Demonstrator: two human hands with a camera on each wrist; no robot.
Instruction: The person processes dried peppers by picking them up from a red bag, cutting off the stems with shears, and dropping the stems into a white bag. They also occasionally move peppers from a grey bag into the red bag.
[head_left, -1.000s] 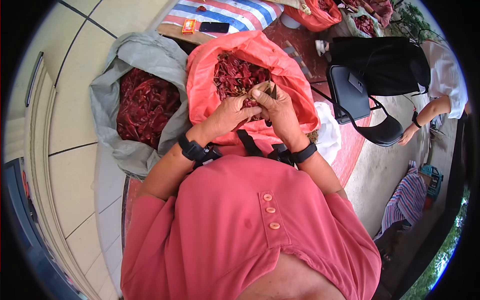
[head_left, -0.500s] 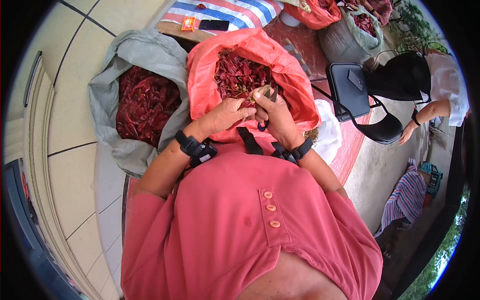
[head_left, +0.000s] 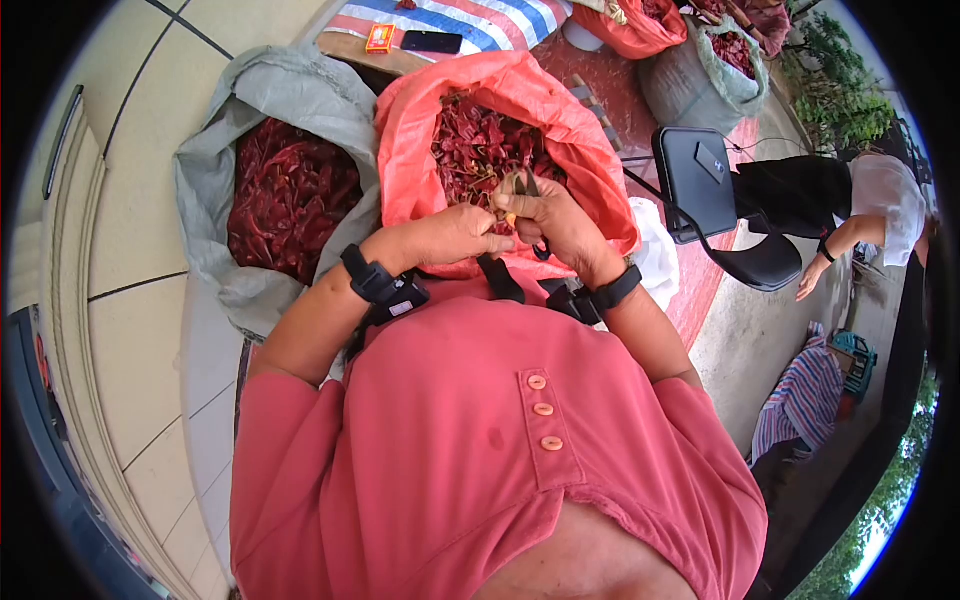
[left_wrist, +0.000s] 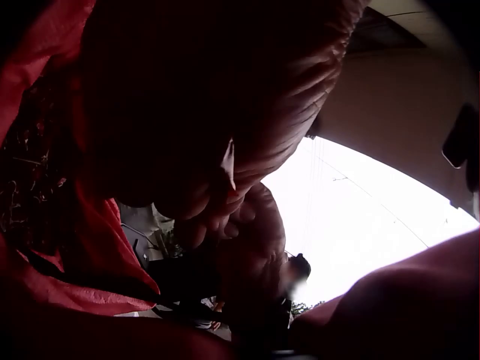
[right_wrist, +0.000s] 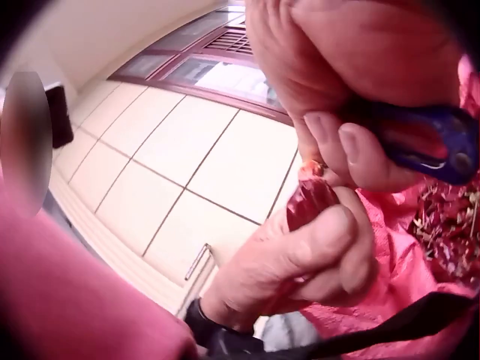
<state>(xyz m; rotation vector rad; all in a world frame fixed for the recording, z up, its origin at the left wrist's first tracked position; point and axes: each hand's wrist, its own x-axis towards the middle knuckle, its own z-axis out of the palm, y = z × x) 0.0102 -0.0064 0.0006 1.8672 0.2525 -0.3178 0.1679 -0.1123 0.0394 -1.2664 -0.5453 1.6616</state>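
In the right wrist view the left hand [right_wrist: 300, 259] grips a dark red dried chili [right_wrist: 311, 201], its orange-red end touching the right hand's fingertips. The right hand [right_wrist: 360, 67] has its fingers curled round scissors with a blue handle [right_wrist: 454, 142]. From the head view, the left hand [head_left: 455, 236] and right hand [head_left: 555, 222] meet over the near side of a red sack [head_left: 590, 150] of dried chilies [head_left: 485, 140]; dark blades [head_left: 526, 182] point away from the body. The left wrist view is dark, with the chili not clear there.
A grey sack [head_left: 205, 190] of red chilies stands to the left. Beyond are a striped cloth [head_left: 500, 30], a phone [head_left: 432, 42] and a small box [head_left: 380, 38]. At right are a black folding chair [head_left: 690, 180] and another person [head_left: 885, 200] reaching downward.
Both hands have shifted slightly toward the body and stay together. The other person on the right has moved lower in the head view, away from the far sacks.
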